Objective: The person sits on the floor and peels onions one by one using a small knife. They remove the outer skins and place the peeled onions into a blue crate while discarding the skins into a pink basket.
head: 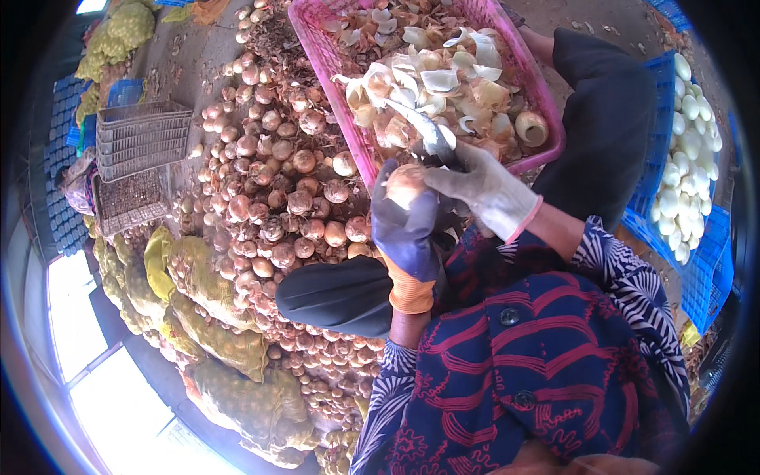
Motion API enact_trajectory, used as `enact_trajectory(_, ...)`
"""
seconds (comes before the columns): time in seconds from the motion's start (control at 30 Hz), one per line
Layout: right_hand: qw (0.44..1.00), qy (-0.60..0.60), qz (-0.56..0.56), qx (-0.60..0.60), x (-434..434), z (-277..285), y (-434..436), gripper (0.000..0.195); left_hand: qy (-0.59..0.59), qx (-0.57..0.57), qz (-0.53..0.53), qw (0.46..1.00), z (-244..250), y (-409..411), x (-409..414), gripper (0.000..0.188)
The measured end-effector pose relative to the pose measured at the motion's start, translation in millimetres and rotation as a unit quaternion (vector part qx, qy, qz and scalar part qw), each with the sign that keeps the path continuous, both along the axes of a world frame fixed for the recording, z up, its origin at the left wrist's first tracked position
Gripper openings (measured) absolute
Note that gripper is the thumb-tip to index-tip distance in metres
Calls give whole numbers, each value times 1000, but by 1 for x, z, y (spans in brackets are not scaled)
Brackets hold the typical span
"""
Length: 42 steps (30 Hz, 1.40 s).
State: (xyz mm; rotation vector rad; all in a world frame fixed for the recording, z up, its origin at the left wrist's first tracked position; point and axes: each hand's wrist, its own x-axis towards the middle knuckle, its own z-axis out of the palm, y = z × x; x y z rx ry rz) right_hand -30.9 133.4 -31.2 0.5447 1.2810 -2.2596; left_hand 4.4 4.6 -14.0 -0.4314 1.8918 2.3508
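My left hand point(408, 219), in a purple-blue glove with an orange cuff, grips a partly peeled onion point(406, 183). In my right hand point(484, 184), gloved in whitish grey, is a knife; its dark handle lies in the fist and its bright blade point(418, 123) points up and left. The right thumb reaches to the onion's side. Just beyond both hands stands a pink plastic crate point(331, 89), which holds a heap of onion skins point(436, 83). An onion with a hollow-looking end point(531, 129) lies in the crate's near right corner.
A broad pile of unpeeled onions point(297, 202) covers the ground at left. Mesh sacks point(249, 404) lie at lower left. Stacked grey crates point(142, 142) stand farther left. Peeled white onions point(683, 184) fill a blue crate point(647, 142) at right. My bent knee point(338, 294) borders the pile.
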Motion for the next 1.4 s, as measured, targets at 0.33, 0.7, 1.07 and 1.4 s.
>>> enact_trajectory(0.33,760,389,235,464,8,12,38,22,5,120,33,992,-30,-12,7,58)
enact_trajectory(0.7,758,405,254,444,20,-7,24,32,32,11,24,999,-17,-4,14,43)
enact_trajectory(1.07,672,397,211,588,4,12,11,51,89,-64,-9,994,4,1,11,65)
enact_trajectory(1.4,750,302,253,531,-38,-3,62,34,112,-55,-78,989,-36,-23,-9,51)
